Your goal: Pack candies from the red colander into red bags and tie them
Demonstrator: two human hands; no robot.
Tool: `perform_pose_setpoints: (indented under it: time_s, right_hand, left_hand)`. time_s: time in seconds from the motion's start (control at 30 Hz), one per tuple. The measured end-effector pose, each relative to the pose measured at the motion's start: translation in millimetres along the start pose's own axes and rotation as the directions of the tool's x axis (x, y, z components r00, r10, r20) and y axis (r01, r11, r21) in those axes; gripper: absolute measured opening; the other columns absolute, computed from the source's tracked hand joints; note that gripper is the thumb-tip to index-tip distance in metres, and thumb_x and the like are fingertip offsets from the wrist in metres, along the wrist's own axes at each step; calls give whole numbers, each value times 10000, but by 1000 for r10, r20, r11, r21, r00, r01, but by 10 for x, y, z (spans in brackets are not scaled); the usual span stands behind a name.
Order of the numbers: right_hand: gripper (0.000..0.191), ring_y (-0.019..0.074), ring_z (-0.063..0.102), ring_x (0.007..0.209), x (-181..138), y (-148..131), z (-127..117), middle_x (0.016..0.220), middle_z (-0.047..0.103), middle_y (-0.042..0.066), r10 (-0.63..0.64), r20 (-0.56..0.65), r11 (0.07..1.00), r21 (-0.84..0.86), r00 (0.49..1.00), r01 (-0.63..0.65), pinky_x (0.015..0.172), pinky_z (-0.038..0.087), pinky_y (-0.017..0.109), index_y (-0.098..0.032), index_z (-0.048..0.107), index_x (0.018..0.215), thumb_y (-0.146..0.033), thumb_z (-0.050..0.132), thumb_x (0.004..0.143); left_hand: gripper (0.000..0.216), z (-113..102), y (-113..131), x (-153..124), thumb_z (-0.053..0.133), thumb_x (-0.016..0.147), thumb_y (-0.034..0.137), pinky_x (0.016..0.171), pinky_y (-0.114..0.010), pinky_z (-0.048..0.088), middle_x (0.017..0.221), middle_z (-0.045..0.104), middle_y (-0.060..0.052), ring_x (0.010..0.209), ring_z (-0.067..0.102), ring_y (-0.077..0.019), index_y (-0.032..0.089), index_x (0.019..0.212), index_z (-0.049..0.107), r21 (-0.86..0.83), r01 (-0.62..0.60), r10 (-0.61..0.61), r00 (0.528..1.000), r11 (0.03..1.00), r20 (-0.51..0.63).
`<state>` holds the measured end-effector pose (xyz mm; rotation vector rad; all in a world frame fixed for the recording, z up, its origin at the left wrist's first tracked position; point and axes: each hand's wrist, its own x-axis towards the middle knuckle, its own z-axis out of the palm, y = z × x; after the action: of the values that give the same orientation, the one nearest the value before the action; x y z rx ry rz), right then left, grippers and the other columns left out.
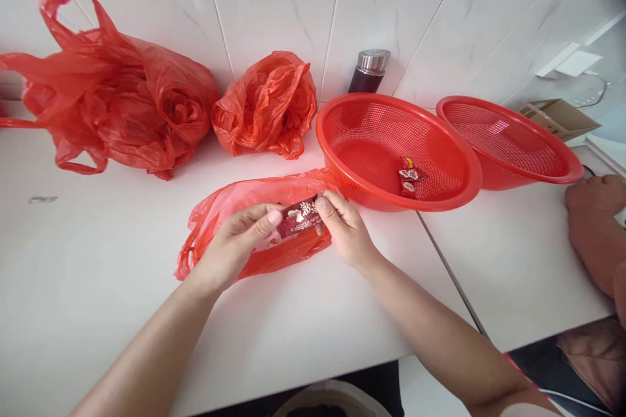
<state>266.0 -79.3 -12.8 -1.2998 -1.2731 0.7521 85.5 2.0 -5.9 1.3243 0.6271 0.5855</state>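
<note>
A dark red snack packet is pinched at either end between left hand and right hand, above a flattened red bag; sorting appears under way, placement in the nearer red basket seemingly next.

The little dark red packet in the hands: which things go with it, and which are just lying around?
In use:
- dark red packet, held by left hand and right hand
- flat red bag under it
- near red basket with two wrapped sweets

Lying about:
- two bunched red bags
- far red basket
- flask
- cardboard box
- another person's hand
</note>
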Motion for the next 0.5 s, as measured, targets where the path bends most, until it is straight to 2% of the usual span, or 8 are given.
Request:
perform_pose_setpoints:
  time_s: [0.1,0.2,0.33,0.43,0.5]
  right_hand:
    - [409,125,396,592,-8,10,11,642,383,-32,-18,-8,1000,-8,1000,18,557,361,268,-227,380,702,-518,427,985]
    - [415,128,405,611,-9,20,21,667,396,-25,-15,-11,1000,22,1000,16,570,380,268,-227,379,708,-538,423,980]
    - [406,125,394,606,-4,7,31,666,378,-28,-28,-13,999,33,1000,28,570,373,262,-228,362,704,-514,414,988]
    - [400,121,358,587,-3,4,37,644,323,-38,-98,-40,988,-123,994,92,567,346,258,-228,303,683,-447,403,1002]
    - [387,122,379,602,2,28,30,647,345,-35,-173,-61,940,-308,983,146,584,346,256,-224,300,671,-392,400,1006]
  left_hand:
    - [227,16,24,-2,751,780,402,677,-254,476,831,698,-17,686,575,-129,202,887,743,55,37,-35,999,998,-25]
    - [222,16,37,-1,757,768,404,661,-248,467,761,665,-13,666,551,-122,185,802,737,47,43,-42,999,998,-14]
    - [218,14,53,-5,760,762,408,673,-234,463,741,660,-1,678,554,-118,192,787,741,27,34,-34,999,999,0]
    - [269,29,74,-3,709,796,456,675,-257,473,746,681,-10,672,575,-140,193,837,741,195,37,-28,998,980,-53]
    - [318,37,70,7,622,857,474,735,-290,491,857,723,-33,759,622,-181,204,976,740,379,40,10,991,925,-131]
